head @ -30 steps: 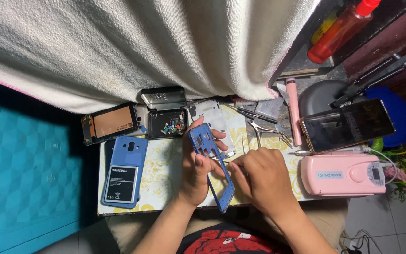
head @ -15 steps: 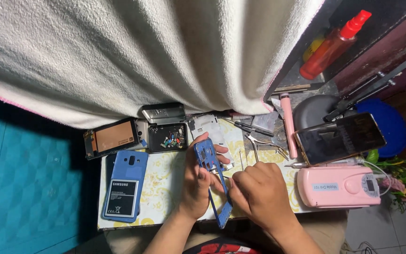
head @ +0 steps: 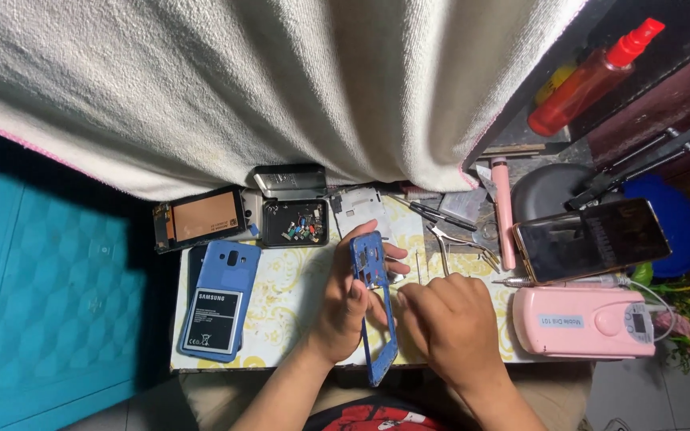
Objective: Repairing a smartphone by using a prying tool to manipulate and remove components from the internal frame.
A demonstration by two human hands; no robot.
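Left grip (head: 345,307) clasps blue frame (head: 374,311) (edge-on).

The big white cloth (head: 225,88) at the top looks soft and fuzzy, like a towel. The blue phone frame (head: 373,307) in the middle looks like thin, hard plastic. The phone (head: 592,239) on the right has smooth, shiny glass. The pink box (head: 580,323) at lower right is smooth plastic. The red bottle (head: 592,76) at upper right is see-through plastic. The tweezers (head: 461,239) are shiny metal.
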